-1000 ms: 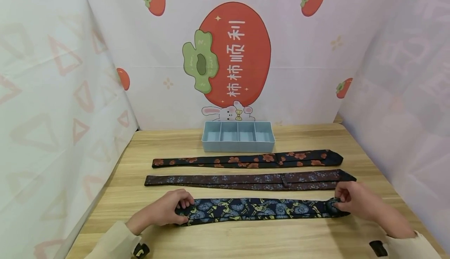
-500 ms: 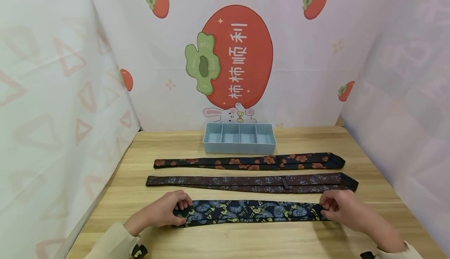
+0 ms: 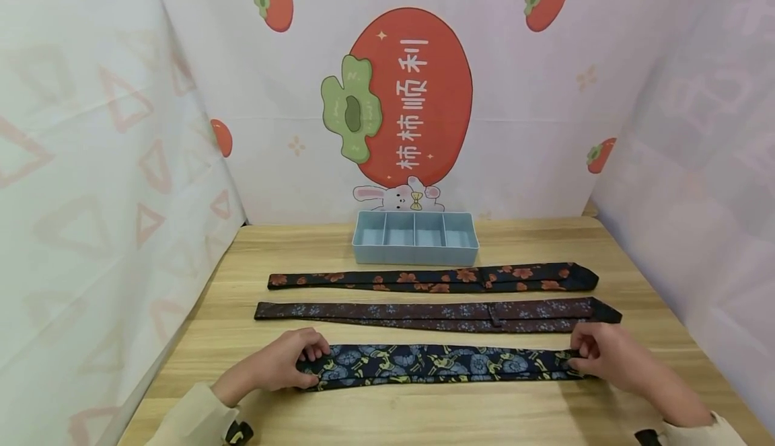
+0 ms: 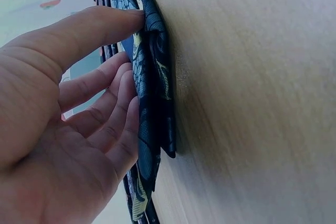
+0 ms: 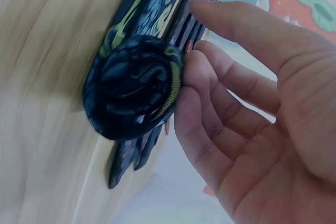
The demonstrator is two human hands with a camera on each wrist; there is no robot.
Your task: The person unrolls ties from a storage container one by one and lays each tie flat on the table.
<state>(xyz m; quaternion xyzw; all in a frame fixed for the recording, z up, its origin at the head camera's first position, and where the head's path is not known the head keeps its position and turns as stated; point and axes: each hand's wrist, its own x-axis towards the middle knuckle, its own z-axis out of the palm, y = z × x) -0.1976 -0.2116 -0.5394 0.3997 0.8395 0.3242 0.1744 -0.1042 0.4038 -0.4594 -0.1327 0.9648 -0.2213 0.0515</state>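
Observation:
A navy necktie with blue and yellow figures lies across the table, nearest the person. At its left end, the left hand grips it; the left wrist view shows the thumb over the folded fabric and the fingers bent against the far side. The right hand holds the other end. In the right wrist view that end appears as a rounded, layered bundle, the fingertips touching its side. Beyond lie a maroon floral necktie and a black one with orange flowers.
Behind the neckties stands a light blue box with several compartments. A white cloth with persimmon prints hangs at the back of the wooden table, and more white cloth hangs on both sides.
The right hand first moved left along the navy necktie, then partway back right. The left hand has stayed at its end. The head view has shifted slightly.

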